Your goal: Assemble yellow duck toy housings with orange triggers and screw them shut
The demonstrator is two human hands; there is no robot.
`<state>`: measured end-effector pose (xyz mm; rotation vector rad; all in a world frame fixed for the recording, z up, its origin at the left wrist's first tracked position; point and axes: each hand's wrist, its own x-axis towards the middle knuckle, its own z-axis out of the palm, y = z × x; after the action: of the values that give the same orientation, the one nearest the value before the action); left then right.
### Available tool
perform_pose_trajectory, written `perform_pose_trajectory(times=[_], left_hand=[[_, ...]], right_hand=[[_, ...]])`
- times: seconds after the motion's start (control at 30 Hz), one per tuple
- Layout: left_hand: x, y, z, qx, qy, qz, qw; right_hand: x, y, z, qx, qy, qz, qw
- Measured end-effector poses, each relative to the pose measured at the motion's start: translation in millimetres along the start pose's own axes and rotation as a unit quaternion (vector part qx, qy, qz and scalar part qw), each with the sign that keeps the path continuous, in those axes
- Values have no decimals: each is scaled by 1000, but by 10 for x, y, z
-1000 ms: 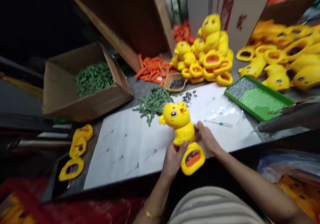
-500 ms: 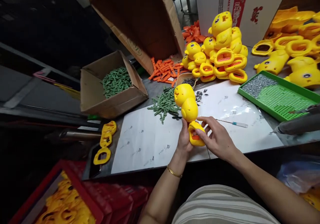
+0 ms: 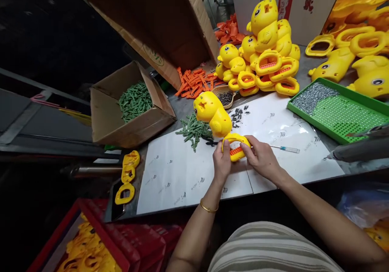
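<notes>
A yellow duck-shaped toy (image 3: 216, 118) with a looped handle and an orange strip inside the loop is held over the front of the white table sheet. My left hand (image 3: 221, 161) grips the left side of the loop, its thumb on the rim. On the loop's right side, my right hand (image 3: 260, 157) is closed with thumb and fingers. The duck's head points up and to the left, away from me. Behind it lie a heap of green strips (image 3: 196, 130) and scattered small dark parts (image 3: 238, 116). A screwdriver (image 3: 289, 149) lies right of my right hand.
Assembled yellow ducks (image 3: 264, 41) are piled at the back, beside orange strips (image 3: 197, 81). A cardboard box (image 3: 106, 118) of green strips stands left. The green tray (image 3: 349, 114) holds screws on the right, near a grey power tool (image 3: 358, 152). A red crate (image 3: 100, 239) sits lower left.
The duck toy has tilted over to the left and its loop has turned to face me more. My left hand has shifted up onto the loop; my right hand still holds its right side.
</notes>
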<state>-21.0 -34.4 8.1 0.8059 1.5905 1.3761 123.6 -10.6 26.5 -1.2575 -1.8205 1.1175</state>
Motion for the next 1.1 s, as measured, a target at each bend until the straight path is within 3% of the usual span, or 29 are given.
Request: perform_pose_trajectory(times=[0.1,0.23,0.33,0.47,0.57,0.67,0.87,1.03,1.1], left_hand=[[68,-54,-25,148,11,47,988],[403,-19,-68,178,6,110,978],[866,167,-108,192,28,128,973],[1686,535,-65,213,81,127,965],[2250,771,87,232,86,111,963],[2618,902,298,251,78,99,960],[2921,957,553,333,31,109,936],[3124,994,470,413,5,132,901],[3135,1041,387,408,-34,148,900]], right_hand=[[85,148,101,120,-5,33,992],[320,250,247,196,-28,39,979],[509,227,256,253,-41,35,966],[566,158,134,297,10,36,954],[479,145,28,319,41,44,946],[424,174,-82,317,79,50,944],[588,256,-363,259,187,37,947],[648,311,-414,231,192,24,954],[604,321,-397,216,184,15,959]])
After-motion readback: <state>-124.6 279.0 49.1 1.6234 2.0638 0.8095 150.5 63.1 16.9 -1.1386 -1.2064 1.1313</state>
